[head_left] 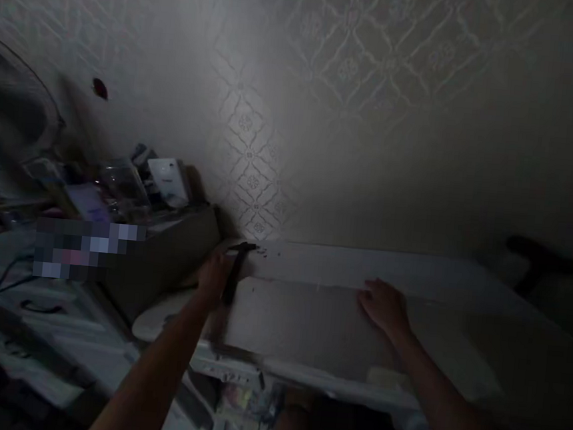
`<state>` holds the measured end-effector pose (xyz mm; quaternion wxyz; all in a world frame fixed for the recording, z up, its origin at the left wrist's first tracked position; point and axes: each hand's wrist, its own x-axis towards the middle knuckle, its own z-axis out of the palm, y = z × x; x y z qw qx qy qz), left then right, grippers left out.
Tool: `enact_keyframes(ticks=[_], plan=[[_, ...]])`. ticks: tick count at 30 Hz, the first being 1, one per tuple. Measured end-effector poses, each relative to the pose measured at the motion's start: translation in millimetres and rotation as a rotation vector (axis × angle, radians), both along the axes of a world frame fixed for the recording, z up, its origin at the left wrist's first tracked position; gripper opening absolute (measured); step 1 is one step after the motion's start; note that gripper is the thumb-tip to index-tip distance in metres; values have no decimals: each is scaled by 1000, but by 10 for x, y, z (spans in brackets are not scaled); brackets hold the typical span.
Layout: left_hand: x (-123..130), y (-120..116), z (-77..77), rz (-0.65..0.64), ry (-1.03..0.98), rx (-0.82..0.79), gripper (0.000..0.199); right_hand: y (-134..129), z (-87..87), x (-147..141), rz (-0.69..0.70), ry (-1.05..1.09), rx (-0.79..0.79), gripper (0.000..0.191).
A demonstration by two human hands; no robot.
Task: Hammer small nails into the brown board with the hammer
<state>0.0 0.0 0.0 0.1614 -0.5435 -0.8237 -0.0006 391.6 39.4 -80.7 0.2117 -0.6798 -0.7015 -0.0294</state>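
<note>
My left hand (212, 277) is at the left end of a pale tabletop (302, 317), right beside a dark T-shaped piece (233, 277). Its fingers look curled, but dim light and blur hide what they close on, if anything. Farther right, my right hand (383, 307) rests on the same pale surface, close to a long seam. Its fingers are loosely bent and apart, with nothing visible in them. Several small dark bits (263, 251) lie behind the T-shaped piece, near the wall.
To the left stands a white drawer cabinet (70, 310), its top crowded with boxes and a white box-like item (169, 179). A round mirror (9, 107) rises at the far left. Patterned wallpaper (349, 66) backs the table. Another dark T-shaped object (538, 262) shows at right.
</note>
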Motion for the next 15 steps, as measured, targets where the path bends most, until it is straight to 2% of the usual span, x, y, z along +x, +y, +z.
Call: enact_keyframes(ticks=[3, 6, 10, 15], plan=[[104, 7, 56, -30, 35, 43, 38, 0, 2, -1, 6, 7, 5, 43], [362, 49, 138, -116, 36, 95, 43, 2, 0, -3, 11, 14, -1, 43], [967, 103, 203, -316, 5, 86, 48, -1, -12, -4, 9, 23, 0, 44], [1872, 88, 112, -518, -54, 38, 47, -13, 3, -6, 10, 15, 11, 43]])
